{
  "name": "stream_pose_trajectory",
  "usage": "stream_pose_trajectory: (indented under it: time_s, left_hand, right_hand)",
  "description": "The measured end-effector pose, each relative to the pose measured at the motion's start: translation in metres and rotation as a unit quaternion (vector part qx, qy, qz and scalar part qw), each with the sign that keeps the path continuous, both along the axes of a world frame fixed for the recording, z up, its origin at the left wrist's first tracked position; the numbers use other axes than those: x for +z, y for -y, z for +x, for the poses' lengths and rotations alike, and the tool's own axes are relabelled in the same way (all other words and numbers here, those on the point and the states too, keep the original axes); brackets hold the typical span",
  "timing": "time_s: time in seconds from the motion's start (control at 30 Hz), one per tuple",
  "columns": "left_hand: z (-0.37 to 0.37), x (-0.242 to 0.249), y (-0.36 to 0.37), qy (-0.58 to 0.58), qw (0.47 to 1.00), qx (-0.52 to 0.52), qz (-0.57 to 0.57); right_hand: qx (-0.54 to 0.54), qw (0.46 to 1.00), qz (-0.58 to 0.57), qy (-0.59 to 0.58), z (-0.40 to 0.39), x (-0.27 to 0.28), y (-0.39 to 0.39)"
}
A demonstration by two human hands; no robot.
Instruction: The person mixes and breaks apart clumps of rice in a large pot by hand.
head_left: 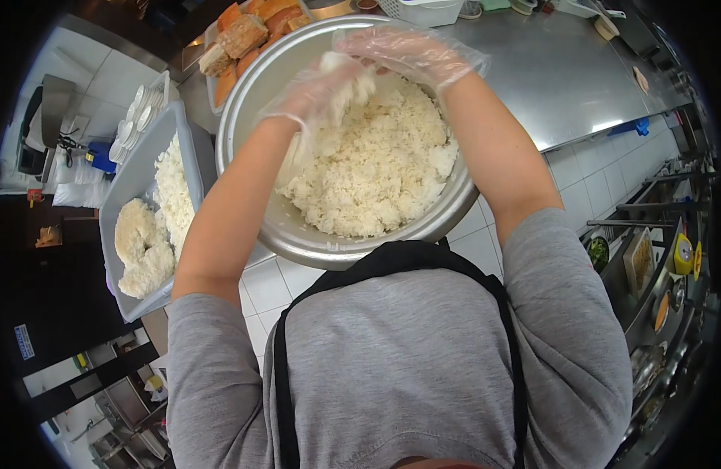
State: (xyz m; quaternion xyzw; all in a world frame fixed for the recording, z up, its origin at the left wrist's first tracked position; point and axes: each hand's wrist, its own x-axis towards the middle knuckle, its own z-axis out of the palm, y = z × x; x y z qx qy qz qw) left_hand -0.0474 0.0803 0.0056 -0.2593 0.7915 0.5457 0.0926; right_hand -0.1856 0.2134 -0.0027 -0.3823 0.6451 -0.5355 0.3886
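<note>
A large round metal pot (242,129) holds a heap of white rice (376,168). Both hands wear clear plastic gloves and are inside the pot's far part. My left hand (321,87) is over the rice at the upper left, its fingers curved around a clump of rice (353,87). My right hand (399,48) reaches across from the upper right, palm down, near the pot's far rim; its fingertips meet the left hand's, and whether it holds rice is hidden.
A grey bin (190,148) with more rice stands to the left. Behind the pot sits a tray (212,78) of orange and brown food pieces. A steel counter (548,74) extends right. Stacked white dishes (141,109) are at the upper left.
</note>
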Motion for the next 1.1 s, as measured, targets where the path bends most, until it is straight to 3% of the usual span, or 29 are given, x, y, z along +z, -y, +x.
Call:
stream_pose_trajectory:
  time_s: [0.03,0.1,0.17,0.2,0.27,0.33,0.4,0.6,0.7,0.73,0.87,0.93,1.0,1.03,1.1]
  left_hand:
    - [0.0,-0.009,0.012,-0.001,1.0,0.003,-0.001]
    - [-0.001,-0.03,0.028,-0.111,0.943,0.131,0.286]
    - [-0.009,-0.05,0.042,-0.121,0.937,0.137,0.296]
    - [-0.01,-0.056,0.046,-0.13,0.932,0.139,0.307]
    - [-0.007,-0.039,0.031,-0.124,0.937,0.16,0.285]
    - [-0.008,-0.037,0.029,-0.118,0.941,0.177,0.262]
    - [-0.009,-0.039,0.029,-0.141,0.941,0.073,0.3]
    - [-0.014,-0.045,0.033,-0.164,0.929,0.111,0.311]
    - [-0.013,-0.039,0.029,-0.167,0.937,0.101,0.289]
    - [-0.01,-0.033,0.024,-0.167,0.937,0.101,0.289]
    - [0.002,-0.014,0.009,-0.15,0.934,0.117,0.303]
    - [0.002,-0.016,0.014,-0.163,0.933,0.119,0.3]
    - [0.005,-0.026,0.034,-0.199,0.903,0.007,0.382]
    - [0.009,-0.017,0.026,-0.2,0.902,0.008,0.382]
    - [0.015,-0.003,0.01,-0.185,0.936,-0.016,0.299]
  right_hand:
    - [0.01,0.998,0.023,-0.066,0.009,0.004,0.001]
    - [0.022,0.99,0.046,-0.134,0.022,0.011,0.004]
    - [0.115,0.963,0.017,-0.242,0.032,0.013,0.012]
    - [0.118,0.963,0.017,-0.242,0.032,0.006,0.02]
    - [0.052,0.9,0.021,-0.432,0.028,-0.019,0.037]
    - [0.035,0.907,0.036,-0.419,0.032,-0.011,0.035]
    - [0.02,0.913,0.053,-0.404,0.034,-0.006,0.034]
    - [0.014,0.893,0.072,-0.443,0.027,-0.006,0.032]
    - [0.012,0.928,0.037,-0.369,0.019,-0.011,0.038]
    - [0.024,0.963,-0.006,-0.27,0.021,-0.009,0.034]
    - [0.007,0.993,-0.045,-0.113,0.032,0.007,0.02]
    - [0.015,0.99,-0.071,-0.123,0.027,-0.005,0.021]
    - [0.025,0.986,-0.096,-0.132,0.028,-0.008,0.019]
    - [0.038,0.991,-0.068,-0.107,0.033,-0.002,0.015]
    - [0.053,0.995,-0.039,-0.081,0.033,0.011,0.008]
